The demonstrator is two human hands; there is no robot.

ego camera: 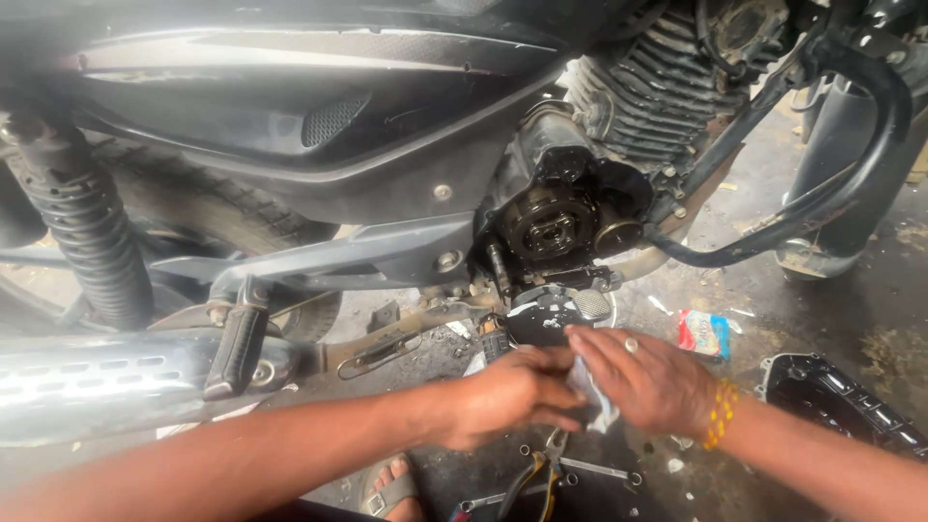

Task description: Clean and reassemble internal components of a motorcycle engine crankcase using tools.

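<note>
1. My left hand [507,394] and right hand [643,379] meet low beside the motorcycle, below the open clutch assembly [549,224].
2. Both sets of fingers are closed narrowly on a crumpled white cloth [592,396], pinched between them; its long axis I cannot tell.
3. The cloth sits just under a dark round cover [553,314], touching neither engine nor floor that I can see.
4. Pliers [537,476] and spanners [601,472] lie on the floor beneath; the footpeg [238,340] stands well left, leaving open room around my wrists.
</note>
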